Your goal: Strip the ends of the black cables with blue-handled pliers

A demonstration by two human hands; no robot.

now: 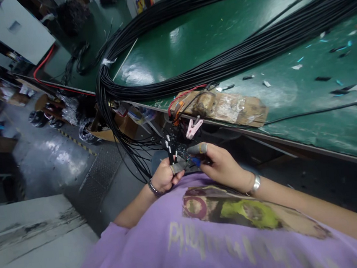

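Observation:
My left hand [165,177] is closed around a few black cable ends [169,149] with white marks, held upright in front of my purple shirt. My right hand [219,163], with grey finger covers on it, pinches something small with a blue part [196,161] right beside those cable ends. Both hands meet just below the edge of the green table [207,38]. A thick bundle of black cables [252,47] runs across the table and hangs over its edge down towards my hands.
A taped cardboard block [226,104] with red wires and a pink clip [193,128] sits at the table edge above my hands. Small scraps litter the table at right. Boxes and bags stand on the grey floor at left.

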